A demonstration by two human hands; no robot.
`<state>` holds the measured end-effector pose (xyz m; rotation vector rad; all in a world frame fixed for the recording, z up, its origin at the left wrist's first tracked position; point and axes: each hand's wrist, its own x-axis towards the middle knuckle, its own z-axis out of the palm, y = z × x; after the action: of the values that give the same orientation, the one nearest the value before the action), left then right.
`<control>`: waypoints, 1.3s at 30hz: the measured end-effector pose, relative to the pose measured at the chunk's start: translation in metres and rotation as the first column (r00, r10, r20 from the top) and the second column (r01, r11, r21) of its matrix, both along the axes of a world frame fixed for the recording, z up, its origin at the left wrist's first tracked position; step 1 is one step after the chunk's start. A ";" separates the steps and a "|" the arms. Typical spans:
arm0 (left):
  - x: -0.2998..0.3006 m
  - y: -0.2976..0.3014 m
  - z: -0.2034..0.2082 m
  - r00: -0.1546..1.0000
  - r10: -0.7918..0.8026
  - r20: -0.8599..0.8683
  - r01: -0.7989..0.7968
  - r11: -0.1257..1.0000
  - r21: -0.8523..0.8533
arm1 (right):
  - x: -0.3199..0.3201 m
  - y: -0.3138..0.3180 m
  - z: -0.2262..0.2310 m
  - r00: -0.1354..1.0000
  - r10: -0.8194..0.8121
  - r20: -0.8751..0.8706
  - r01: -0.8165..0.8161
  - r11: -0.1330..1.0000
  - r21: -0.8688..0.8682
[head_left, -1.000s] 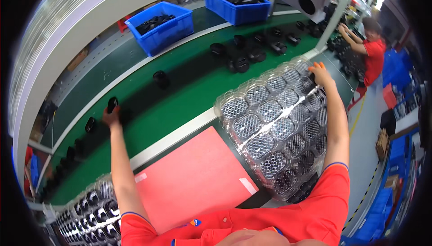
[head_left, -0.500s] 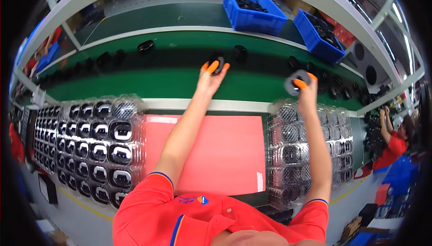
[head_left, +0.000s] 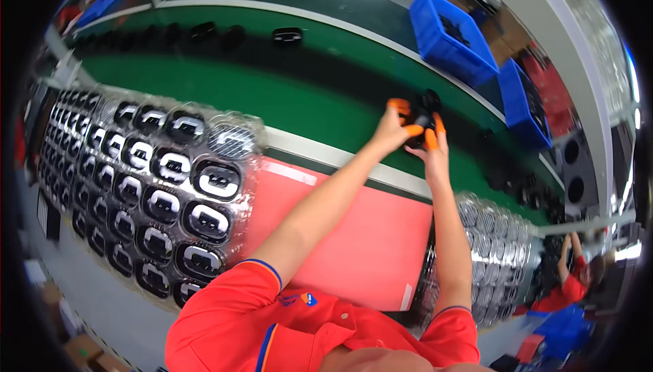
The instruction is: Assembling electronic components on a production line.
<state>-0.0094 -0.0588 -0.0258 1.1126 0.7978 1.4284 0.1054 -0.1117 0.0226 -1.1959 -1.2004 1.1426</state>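
- I see my left hand [head_left: 393, 130] and right hand [head_left: 434, 153] together, fingers closed around one black part [head_left: 423, 121].
- They sit over the green belt [head_left: 299, 100], far right.

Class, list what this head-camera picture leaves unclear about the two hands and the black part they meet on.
1. Black part, head view: its shape is mostly covered by the left hand and right hand.
2. Which hand truly grips it: fingers overlap, too small to tell.
3. Blue bin contents: dark, too blurred to identify.
4. Right-hand clear tray: partly behind the right forearm.
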 end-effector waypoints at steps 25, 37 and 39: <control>0.018 -0.001 0.007 0.926 0.001 0.378 -0.026 0.998 0.060 | 0.058 0.011 -0.007 0.994 -0.042 -0.097 0.041 0.999 -0.004; 0.013 -0.016 0.025 0.969 -0.010 0.248 0.018 0.999 -0.032 | 0.083 0.013 0.004 0.946 -0.106 0.307 0.090 0.994 0.064; 0.002 -0.023 0.034 0.998 -0.070 0.003 0.070 0.993 -0.098 | 0.099 0.020 0.018 0.904 -0.173 0.391 0.174 0.984 0.033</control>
<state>-0.0077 -0.0823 0.0081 1.0565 0.8129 1.3167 0.2048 -0.0914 0.0410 -1.5522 -1.3554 0.7896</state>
